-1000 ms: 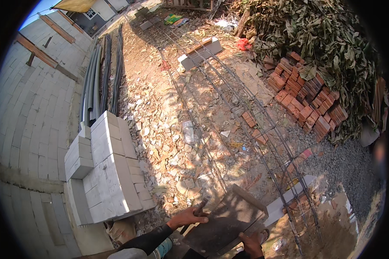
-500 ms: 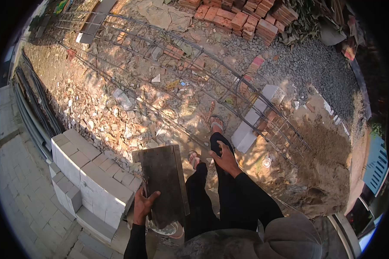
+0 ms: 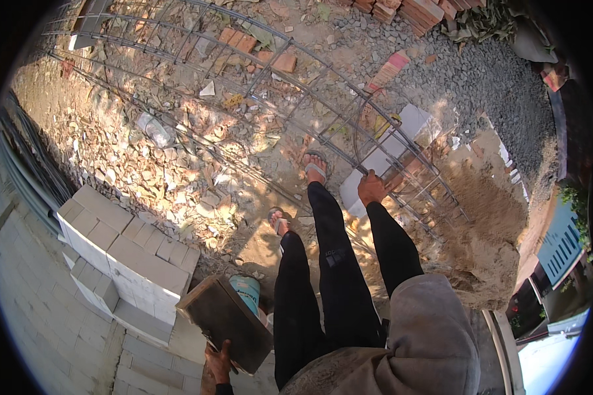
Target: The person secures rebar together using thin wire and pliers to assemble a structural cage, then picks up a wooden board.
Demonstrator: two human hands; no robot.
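Observation:
My left hand (image 3: 219,362) grips the edge of a dark, flat wooden board (image 3: 227,319), tilted low beside my left leg. Reaching forward, my right hand (image 3: 373,188) is closed around a bar of the long rebar cage (image 3: 341,154). That cage of tied steel rods stretches from the far left to the near right across the ground. A pale slab (image 3: 382,160) lies under its near end. Just beyond the board stands a light-blue bucket (image 3: 246,294), partly hidden by it. My sandalled feet are on the dirt between the cage and the bucket.
Grey-white blocks (image 3: 148,263) are stacked at the left, with long pipes (image 3: 21,168) behind them. Loose red bricks (image 3: 278,60) lie beneath the cage. Gravel (image 3: 481,85) and a sand heap (image 3: 494,224) are at the right; a brick pile (image 3: 415,13) stands far back.
My right hand has moved forward from above my leg and taken hold of the rebar. The board has swung lower and tilted, bringing the bucket into sight. The view has shifted.

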